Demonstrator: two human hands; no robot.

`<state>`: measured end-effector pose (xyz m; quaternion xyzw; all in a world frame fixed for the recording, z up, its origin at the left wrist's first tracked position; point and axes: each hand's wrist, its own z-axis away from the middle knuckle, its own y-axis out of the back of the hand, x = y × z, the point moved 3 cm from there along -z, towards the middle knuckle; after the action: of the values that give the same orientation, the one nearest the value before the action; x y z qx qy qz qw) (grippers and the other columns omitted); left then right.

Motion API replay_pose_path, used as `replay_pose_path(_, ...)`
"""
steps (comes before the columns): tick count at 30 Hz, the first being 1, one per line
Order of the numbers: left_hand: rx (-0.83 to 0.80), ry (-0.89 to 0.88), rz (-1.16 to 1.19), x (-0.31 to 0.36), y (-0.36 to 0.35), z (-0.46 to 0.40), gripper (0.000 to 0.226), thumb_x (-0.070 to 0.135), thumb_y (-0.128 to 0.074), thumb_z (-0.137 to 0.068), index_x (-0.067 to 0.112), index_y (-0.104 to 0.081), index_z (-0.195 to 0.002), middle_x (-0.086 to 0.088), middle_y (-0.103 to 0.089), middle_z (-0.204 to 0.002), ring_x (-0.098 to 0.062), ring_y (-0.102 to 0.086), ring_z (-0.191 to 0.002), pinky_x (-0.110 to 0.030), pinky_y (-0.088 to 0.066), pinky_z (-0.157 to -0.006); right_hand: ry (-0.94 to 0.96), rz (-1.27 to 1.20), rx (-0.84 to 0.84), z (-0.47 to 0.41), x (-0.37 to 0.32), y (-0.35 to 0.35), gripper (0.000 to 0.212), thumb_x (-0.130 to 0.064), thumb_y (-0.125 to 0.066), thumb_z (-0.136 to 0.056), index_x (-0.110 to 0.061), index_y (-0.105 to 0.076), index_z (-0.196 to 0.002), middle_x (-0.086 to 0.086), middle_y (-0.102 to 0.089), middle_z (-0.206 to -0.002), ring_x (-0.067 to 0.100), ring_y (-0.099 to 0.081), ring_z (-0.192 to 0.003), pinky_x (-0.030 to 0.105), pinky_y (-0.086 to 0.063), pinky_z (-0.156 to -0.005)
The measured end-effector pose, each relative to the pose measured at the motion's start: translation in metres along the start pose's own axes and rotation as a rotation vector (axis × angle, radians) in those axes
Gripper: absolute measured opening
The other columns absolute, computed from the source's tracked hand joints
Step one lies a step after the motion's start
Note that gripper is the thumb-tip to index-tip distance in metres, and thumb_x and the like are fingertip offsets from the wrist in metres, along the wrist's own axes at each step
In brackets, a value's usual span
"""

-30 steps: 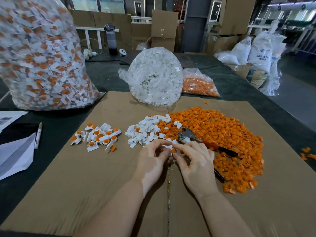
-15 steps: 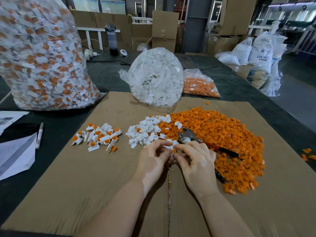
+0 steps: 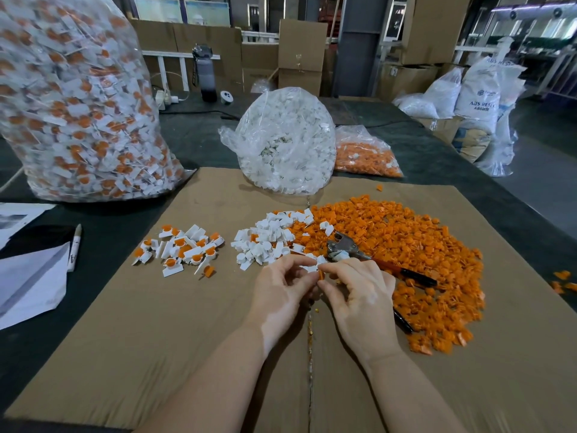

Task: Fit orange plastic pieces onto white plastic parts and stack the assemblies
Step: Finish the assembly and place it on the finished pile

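Cardboard sheeting (image 3: 193,339) covers the near part of the dark bench (image 3: 103,235), with boxes and sacks stacked in the warehouse behind. Little has changed since a second ago: both hands stay together over the seam in the middle of the cardboard, only nudged a touch toward the piles, and the heaps lie as they did. The left hand (image 3: 281,295) has its fingers curled inward, thumb and forefinger pinching a white plastic part (image 3: 312,265); the right hand (image 3: 356,295) meets it fingertip to fingertip, pinching a small orange piece (image 3: 320,274) against that part, its other fingers bent loosely. Just beyond the hands sits the pile of white parts (image 3: 265,242), and to its right the broad heap of orange pieces (image 3: 406,245) spreads toward the cardboard's right edge, with pliers (image 3: 346,248) lying on it. Finished assemblies (image 3: 181,248) are scattered near the cardboard's left edge. Along the far edge stand a bag of white parts (image 3: 287,142) and a smaller bag of orange pieces (image 3: 365,154); a big bag of assemblies (image 3: 78,104) stands at the bench's far left, and a marker (image 3: 75,245) lies on the left side.
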<state>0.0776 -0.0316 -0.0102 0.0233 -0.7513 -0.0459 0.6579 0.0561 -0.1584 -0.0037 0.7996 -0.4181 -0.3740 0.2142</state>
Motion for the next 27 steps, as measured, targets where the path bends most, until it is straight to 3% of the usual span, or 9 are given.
replay_pose_path(4,0.000,0.005,0.001,0.002,0.000,-0.001,0.015,0.002,-0.064,-0.085,0.005,-0.064,-0.100,-0.008,-0.057,-0.068,0.000,-0.056,-0.053,-0.010,-0.045,-0.055,-0.026,0.010,0.004,-0.002,-0.001,0.002,0.024,-0.029,-0.067,-0.075,-0.018,-0.071,-0.096,-0.007,-0.066,-0.089,0.019,-0.058,-0.086,0.034,-0.030,-0.078)
replay_pose_path(7,-0.001,0.078,0.111,0.000,-0.002,-0.004,0.017,-0.003,-0.060,-0.086,0.000,-0.062,-0.103,-0.010,-0.056,-0.066,-0.003,-0.057,-0.050,-0.013,-0.048,-0.054,-0.152,0.167,0.032,-0.006,0.006,0.007,0.029,-0.031,-0.068,-0.082,-0.015,-0.069,-0.106,-0.001,-0.066,-0.102,0.021,-0.058,-0.097,0.036,-0.028,-0.085)
replay_pose_path(10,0.014,0.125,0.152,-0.003,-0.003,-0.007,0.015,-0.003,-0.059,-0.087,0.006,-0.063,-0.098,-0.010,-0.057,-0.066,-0.004,-0.057,-0.051,-0.014,-0.048,-0.054,-0.429,0.426,-0.184,-0.016,0.026,0.013,0.050,-0.041,-0.055,-0.087,-0.019,-0.050,-0.131,0.002,-0.050,-0.130,0.021,-0.042,-0.121,0.044,-0.020,-0.103)
replay_pose_path(12,0.025,0.141,0.147,-0.005,-0.003,-0.010,0.014,-0.002,-0.060,-0.087,0.008,-0.062,-0.097,-0.008,-0.058,-0.066,-0.003,-0.058,-0.052,-0.014,-0.048,-0.055,-0.534,0.501,-0.374,-0.023,0.038,0.014,0.055,-0.047,-0.049,-0.085,-0.023,-0.042,-0.134,0.004,-0.037,-0.140,0.023,-0.030,-0.130,0.051,-0.012,-0.109)
replay_pose_path(14,0.029,0.149,0.150,-0.005,-0.003,-0.012,0.013,-0.001,-0.060,-0.087,0.006,-0.062,-0.097,-0.009,-0.059,-0.066,-0.004,-0.058,-0.053,-0.014,-0.049,-0.056,-0.552,0.535,-0.483,-0.027,0.043,0.015,0.050,-0.049,-0.050,-0.084,-0.024,-0.045,-0.127,0.006,-0.032,-0.141,0.025,-0.026,-0.132,0.055,-0.009,-0.110)
replay_pose_path(17,0.027,0.153,0.150,-0.005,-0.003,-0.012,0.012,0.000,-0.059,-0.088,0.008,-0.062,-0.096,-0.010,-0.060,-0.068,-0.006,-0.059,-0.055,-0.016,-0.051,-0.059,-0.487,0.594,-0.503,-0.030,0.044,0.016,0.049,-0.052,-0.050,-0.085,-0.025,-0.045,-0.126,0.007,-0.033,-0.139,0.025,-0.027,-0.131,0.053,-0.011,-0.110)
replay_pose_path(20,0.037,0.172,0.193,-0.003,-0.003,-0.012,0.014,-0.003,-0.058,-0.088,0.001,-0.060,-0.101,-0.012,-0.059,-0.069,-0.008,-0.058,-0.054,-0.016,-0.052,-0.058,-0.405,0.615,-0.451,-0.032,0.041,0.021,0.046,-0.053,-0.047,-0.087,-0.023,-0.044,-0.121,0.005,-0.043,-0.130,0.024,-0.037,-0.123,0.046,-0.024,-0.105)
replay_pose_path(23,0.077,0.230,0.308,-0.001,-0.004,-0.013,0.017,-0.005,-0.058,-0.087,-0.002,-0.057,-0.104,-0.014,-0.057,-0.069,-0.017,-0.056,-0.057,-0.025,-0.051,-0.059,-0.340,0.510,-0.452,-0.037,0.030,0.028,0.037,-0.053,-0.043,-0.091,-0.021,-0.045,-0.109,0.001,-0.055,-0.110,0.021,-0.049,-0.105,0.036,-0.040,-0.086)
replay_pose_path(27,0.114,0.293,0.407,0.006,-0.001,-0.019,0.019,-0.003,-0.062,-0.086,0.000,-0.057,-0.104,-0.008,-0.061,-0.059,-0.016,-0.055,-0.049,-0.026,-0.050,-0.050,-0.371,0.205,-0.587,-0.044,0.013,0.035,0.039,-0.054,-0.040,-0.093,-0.017,-0.054,-0.091,-0.001,-0.057,-0.082,0.016,-0.054,-0.075,0.030,-0.037,-0.059)
